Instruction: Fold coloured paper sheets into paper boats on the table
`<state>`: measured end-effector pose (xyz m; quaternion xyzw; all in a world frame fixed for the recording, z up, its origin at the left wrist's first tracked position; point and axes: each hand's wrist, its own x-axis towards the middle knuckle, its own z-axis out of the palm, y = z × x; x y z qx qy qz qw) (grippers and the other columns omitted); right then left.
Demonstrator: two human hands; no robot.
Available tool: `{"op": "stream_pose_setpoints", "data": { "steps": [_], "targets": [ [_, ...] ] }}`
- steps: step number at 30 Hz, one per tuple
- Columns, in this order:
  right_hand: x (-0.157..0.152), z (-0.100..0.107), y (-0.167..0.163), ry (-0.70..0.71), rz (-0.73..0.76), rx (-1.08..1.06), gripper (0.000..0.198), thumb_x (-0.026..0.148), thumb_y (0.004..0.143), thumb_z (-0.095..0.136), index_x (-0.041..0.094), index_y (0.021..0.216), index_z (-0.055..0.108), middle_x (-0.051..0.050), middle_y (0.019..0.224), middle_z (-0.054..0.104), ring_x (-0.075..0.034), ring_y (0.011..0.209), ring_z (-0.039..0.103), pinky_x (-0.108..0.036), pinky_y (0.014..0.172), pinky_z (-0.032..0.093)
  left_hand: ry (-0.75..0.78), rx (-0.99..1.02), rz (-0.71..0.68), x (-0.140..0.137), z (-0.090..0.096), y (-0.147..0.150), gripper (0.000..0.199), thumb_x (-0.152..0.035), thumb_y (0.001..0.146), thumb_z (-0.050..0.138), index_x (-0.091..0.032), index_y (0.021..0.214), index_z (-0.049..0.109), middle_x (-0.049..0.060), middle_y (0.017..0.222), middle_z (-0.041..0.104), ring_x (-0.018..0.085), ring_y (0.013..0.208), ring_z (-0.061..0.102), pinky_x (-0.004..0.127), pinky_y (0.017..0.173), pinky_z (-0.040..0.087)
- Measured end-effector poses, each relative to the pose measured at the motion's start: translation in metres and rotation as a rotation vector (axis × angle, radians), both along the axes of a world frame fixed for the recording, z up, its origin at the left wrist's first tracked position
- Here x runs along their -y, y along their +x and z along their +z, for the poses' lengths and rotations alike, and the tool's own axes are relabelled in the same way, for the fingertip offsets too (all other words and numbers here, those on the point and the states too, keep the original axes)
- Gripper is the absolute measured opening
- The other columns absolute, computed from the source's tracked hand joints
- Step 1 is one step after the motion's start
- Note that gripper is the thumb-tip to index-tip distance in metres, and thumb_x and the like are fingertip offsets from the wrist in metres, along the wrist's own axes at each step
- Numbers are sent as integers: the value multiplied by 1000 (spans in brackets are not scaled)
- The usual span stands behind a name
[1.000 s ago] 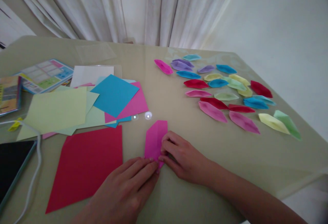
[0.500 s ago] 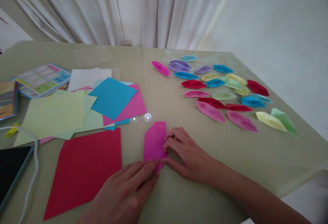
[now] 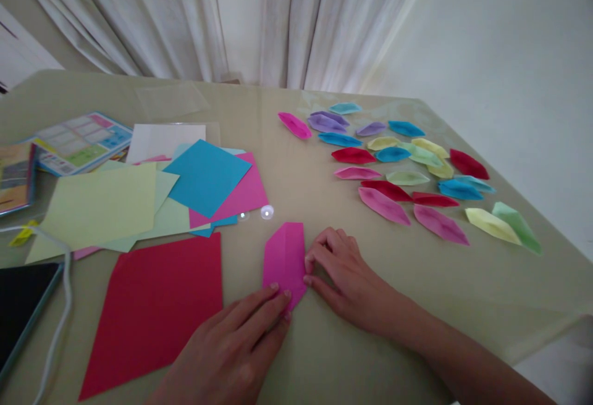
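A magenta sheet of paper (image 3: 284,254), folded narrow with slanted corners and a lengthwise crease, lies in front of me on the table. My left hand (image 3: 236,343) rests on its lower end, fingers stretched out and fingertips pressing the paper down. At the paper's right edge is my right hand (image 3: 340,278), with its fingers curled and the thumb and forefinger tips pinched at that edge. Left of the folded piece lies a large red sheet of paper (image 3: 162,306), its lower right part covered by my left hand.
Several folded paper boats, among them a pink one (image 3: 383,205), spread over the right of the table. Blue (image 3: 208,176) and pale yellow sheets (image 3: 102,201) overlap at the left. A white cable (image 3: 65,306) runs past a dark device (image 3: 23,312) at the left edge.
My left fingers have spread slightly and lie flatter over the paper's lower end. The right hand has drawn back from over the paper to its right edge.
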<state>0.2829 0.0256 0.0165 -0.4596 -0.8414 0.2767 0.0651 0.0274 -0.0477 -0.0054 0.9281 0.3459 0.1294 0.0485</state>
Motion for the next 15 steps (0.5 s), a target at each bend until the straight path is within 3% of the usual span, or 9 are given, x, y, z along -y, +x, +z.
{"op": "stream_pose_setpoints", "data": {
  "steps": [6, 10, 12, 15],
  "targets": [
    [8, 0, -4, -25, 29, 13, 23, 32, 97, 76, 22, 103, 56, -8, 115, 55, -29, 106, 49, -47, 96, 42, -43, 36, 17, -5, 3, 1, 69, 3, 72, 45, -22, 130, 71, -1, 138, 76, 21, 122, 74, 33, 97, 67],
    [4, 0, 1, -16, 43, 14, 10, 29, 103, 67, 22, 103, 60, -8, 114, 58, -28, 106, 52, -45, 95, 44, -64, 95, 22, -8, 4, 1, 65, 3, 75, 46, -23, 130, 71, -3, 137, 76, 19, 120, 75, 30, 98, 65],
    [1, 1, 4, 12, 115, -40, 1, 22, 104, 62, 22, 104, 62, -8, 112, 61, -26, 106, 53, -44, 97, 44, -86, 106, 16, -10, 4, 0, 67, 3, 75, 45, -22, 133, 70, -3, 136, 77, 18, 118, 76, 30, 100, 64],
    [0, -1, 6, 110, 331, -95, 12, 14, 103, 57, 21, 108, 66, -8, 108, 69, -24, 101, 58, -41, 96, 46, -96, 84, 3, -12, 6, -2, 70, 3, 75, 44, -22, 137, 67, -2, 139, 75, 19, 120, 75, 34, 100, 65]
  ]
}}
